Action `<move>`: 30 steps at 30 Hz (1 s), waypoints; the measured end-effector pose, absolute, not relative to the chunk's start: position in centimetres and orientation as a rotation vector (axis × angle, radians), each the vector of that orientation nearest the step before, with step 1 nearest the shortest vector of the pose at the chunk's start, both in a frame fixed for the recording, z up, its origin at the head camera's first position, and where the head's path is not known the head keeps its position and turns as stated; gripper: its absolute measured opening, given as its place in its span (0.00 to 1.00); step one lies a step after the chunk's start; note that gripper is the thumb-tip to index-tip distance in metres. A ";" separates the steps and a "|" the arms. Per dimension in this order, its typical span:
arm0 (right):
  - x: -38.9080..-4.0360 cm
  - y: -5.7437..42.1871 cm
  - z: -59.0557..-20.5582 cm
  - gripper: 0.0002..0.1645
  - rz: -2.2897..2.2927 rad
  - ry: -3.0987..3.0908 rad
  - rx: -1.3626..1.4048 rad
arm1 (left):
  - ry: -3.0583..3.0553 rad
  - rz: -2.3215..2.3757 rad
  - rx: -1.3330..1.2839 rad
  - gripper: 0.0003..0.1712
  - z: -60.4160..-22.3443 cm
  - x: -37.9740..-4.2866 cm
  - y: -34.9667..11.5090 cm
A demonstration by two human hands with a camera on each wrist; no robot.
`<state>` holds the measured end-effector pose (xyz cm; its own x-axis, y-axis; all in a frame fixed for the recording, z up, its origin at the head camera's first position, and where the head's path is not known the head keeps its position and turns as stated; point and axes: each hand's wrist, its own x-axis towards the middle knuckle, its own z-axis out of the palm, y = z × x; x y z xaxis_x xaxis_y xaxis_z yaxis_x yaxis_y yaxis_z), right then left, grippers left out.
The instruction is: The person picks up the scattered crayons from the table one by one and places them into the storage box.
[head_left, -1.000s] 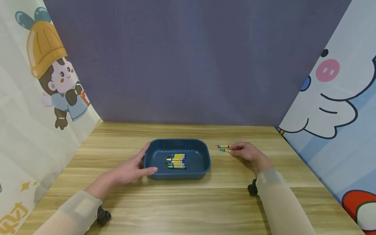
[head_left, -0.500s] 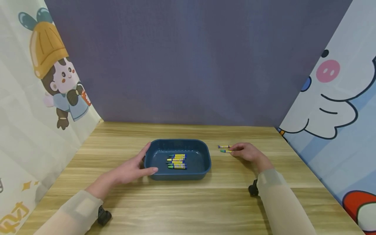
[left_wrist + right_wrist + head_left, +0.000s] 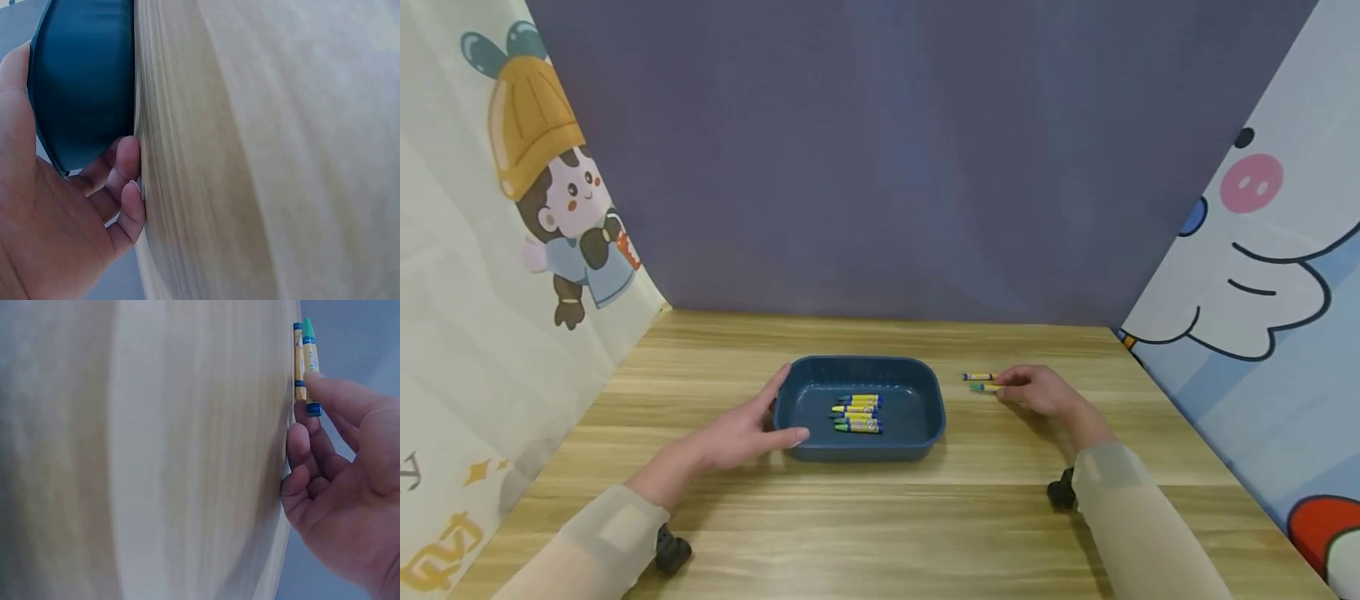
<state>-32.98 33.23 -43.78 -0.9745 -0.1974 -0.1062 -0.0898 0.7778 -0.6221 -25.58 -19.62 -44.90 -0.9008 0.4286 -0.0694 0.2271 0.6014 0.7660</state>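
Note:
At the left end of the dark blue tray (image 3: pixel 868 454), my left hand (image 3: pixel 737 435) holds on, thumb over the front rim and fingers along the side wall. The tray's outer wall (image 3: pixel 84 75) fills the upper left of the left wrist view. Several yellow-wrapped crayons (image 3: pixel 859 412) lie side by side inside it. To the right of the tray, my right hand (image 3: pixel 1041 390) pinches a green-tipped crayon (image 3: pixel 311 353) between thumb and fingers, low at the tabletop. A second crayon (image 3: pixel 978 377) lies just behind it, its right end hidden by the fingers.
The wooden table (image 3: pixel 865 525) runs back to a plain purple-grey curtain (image 3: pixel 880 167). Cartoon-printed sheets stand along the left side (image 3: pixel 452 275) and the right side (image 3: pixel 1285 333). A small black device (image 3: pixel 672 550) sits on each wrist.
The head view has shifted slightly, so everything appears a little further right. Both hands keep their places, the left at the tray and the right at the crayons.

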 end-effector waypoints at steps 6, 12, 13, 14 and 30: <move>-32.8 32.9 -43.7 0.19 -1.038 2.771 -0.236 | 2.599 1.168 0.541 0.68 -44.8 -25.6 -19.5; -32.7 32.1 -43.2 0.21 -1.072 2.787 -0.304 | 2.591 1.171 0.542 0.68 -44.8 -25.6 -19.5; -32.6 31.9 -43.0 0.21 -1.078 2.788 -0.323 | 2.589 1.174 0.543 0.68 -44.8 -25.6 -19.5; -32.4 31.5 -42.7 0.21 -1.088 2.787 -0.333 | 2.589 1.177 0.540 0.68 -44.8 -25.6 -19.5; -30.0 23.4 -38.2 0.15 -1.238 2.756 -0.611 | 2.606 1.160 0.524 0.67 -44.7 -25.4 -19.4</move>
